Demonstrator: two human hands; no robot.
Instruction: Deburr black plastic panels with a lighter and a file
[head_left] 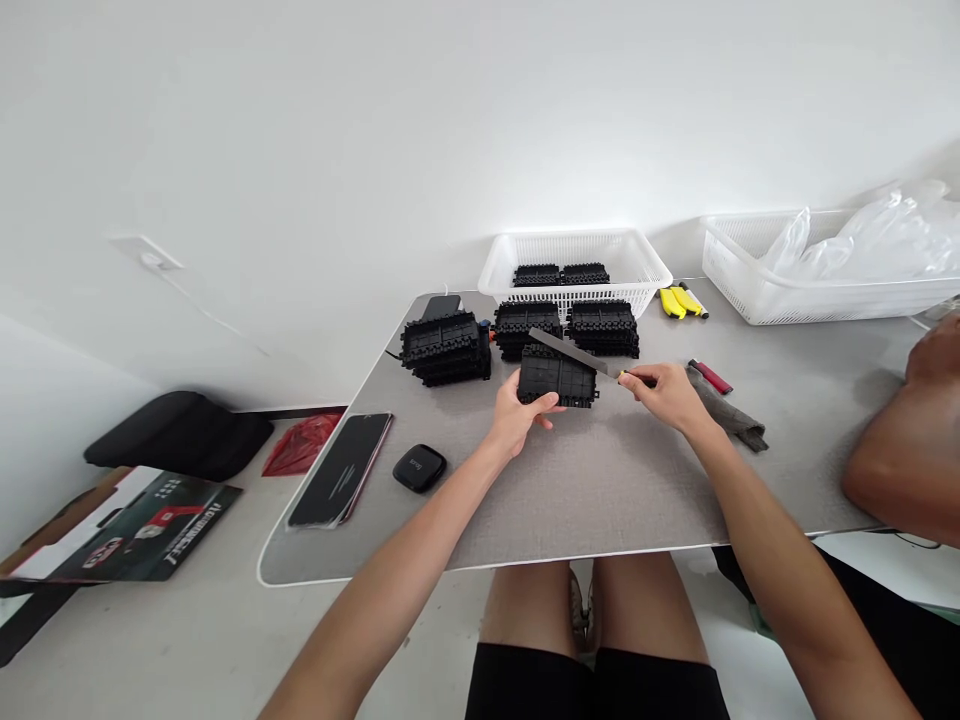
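Observation:
My left hand (517,415) grips a flat black plastic part (559,378) with toothed edges, holding it tilted above the grey table. In my right hand (664,393) is a file (566,348), a long flat grey blade pinched near its handle. The blade lies across the upper edge of the part; whether it touches cannot be made out. Just behind stand stacks of similar black parts (602,325), with another stack (446,345) to the left.
A white basket (577,240) holding more black parts stands against the wall. Right of it are yellow-handled tools (675,302) and a basket (825,300) with plastic bags. A red item (712,377), grey cloth (731,410), phone (341,470) and black case (420,468) lie nearby. Another person's arm (911,450) rests at right.

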